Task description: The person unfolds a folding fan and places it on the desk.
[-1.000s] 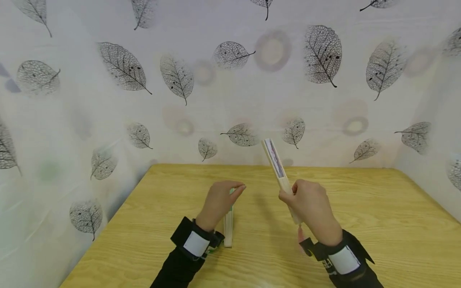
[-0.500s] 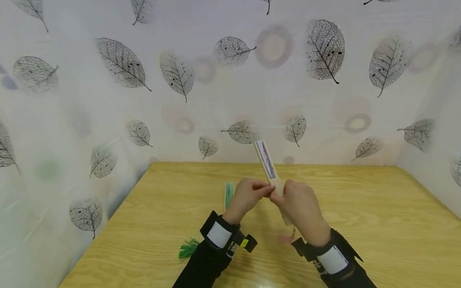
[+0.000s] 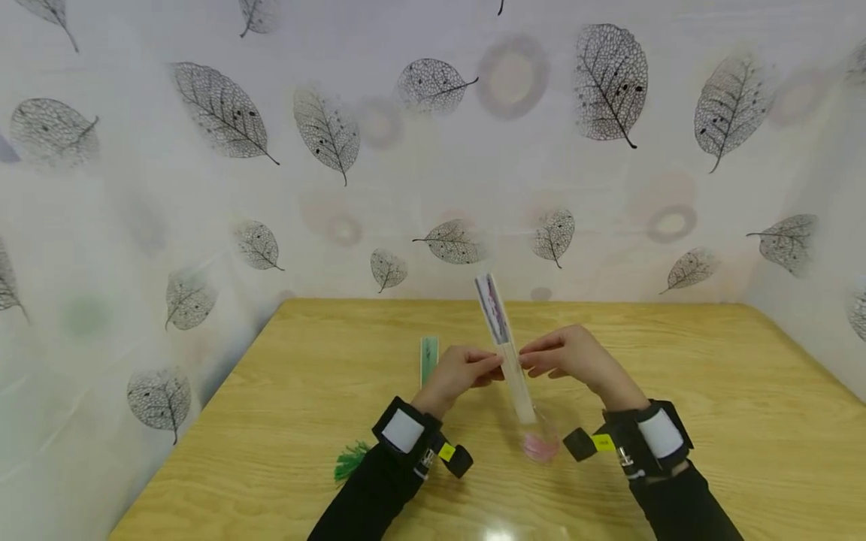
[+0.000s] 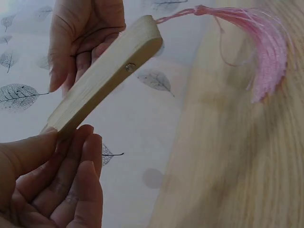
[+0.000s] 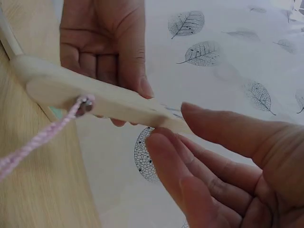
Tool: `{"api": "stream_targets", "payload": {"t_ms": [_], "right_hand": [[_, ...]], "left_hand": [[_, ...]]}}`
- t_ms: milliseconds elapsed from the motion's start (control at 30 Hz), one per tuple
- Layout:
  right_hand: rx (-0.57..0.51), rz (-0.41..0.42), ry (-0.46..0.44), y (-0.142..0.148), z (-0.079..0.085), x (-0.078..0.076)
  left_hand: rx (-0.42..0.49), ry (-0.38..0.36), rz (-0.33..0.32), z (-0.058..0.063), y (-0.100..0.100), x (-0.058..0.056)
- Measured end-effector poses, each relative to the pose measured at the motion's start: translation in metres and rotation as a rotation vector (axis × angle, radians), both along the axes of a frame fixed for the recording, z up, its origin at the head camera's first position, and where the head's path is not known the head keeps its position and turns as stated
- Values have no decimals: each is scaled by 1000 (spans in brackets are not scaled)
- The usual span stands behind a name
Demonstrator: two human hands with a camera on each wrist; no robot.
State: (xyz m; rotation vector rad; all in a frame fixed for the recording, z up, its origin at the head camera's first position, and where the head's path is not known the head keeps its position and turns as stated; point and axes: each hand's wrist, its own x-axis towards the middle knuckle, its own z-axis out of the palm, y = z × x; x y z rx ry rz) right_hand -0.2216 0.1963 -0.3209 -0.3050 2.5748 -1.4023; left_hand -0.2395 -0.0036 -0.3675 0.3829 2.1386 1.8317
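Observation:
A closed folding fan with pale wooden guards and a purplish-patterned strip stands tilted above the table. My left hand pinches it between thumb and fingers at mid-length. My right hand is at the fan's right side, its fingers extended and its fingertips at the fan's edge; the right wrist view shows thumb and fingers spread apart there. From the rivet end hangs a pink tassel on a twisted cord. A second closed fan, green, lies on the table behind my left hand, partly hidden by it.
The wooden table carries a green tassel beside my left forearm. A pale curtain printed with leaves surrounds the table at the back and sides. Camera bands are strapped on both wrists.
My left hand has moved right from over the green fan and taken hold of the pink-tasselled fan. My right hand has loosened its grip and shifted to the fan's right side.

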Motion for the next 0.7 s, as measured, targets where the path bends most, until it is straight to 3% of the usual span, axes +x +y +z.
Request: {"api": "stream_targets", "payload": {"t_ms": [200,700], "right_hand": [[22,40,-5,-3,-3,-2],[24,-22,-13,-7,-6,1]], "left_hand": [[1,3,-27,-11,0,-2],[-49,28,-27,-8,-2,-1]]}}
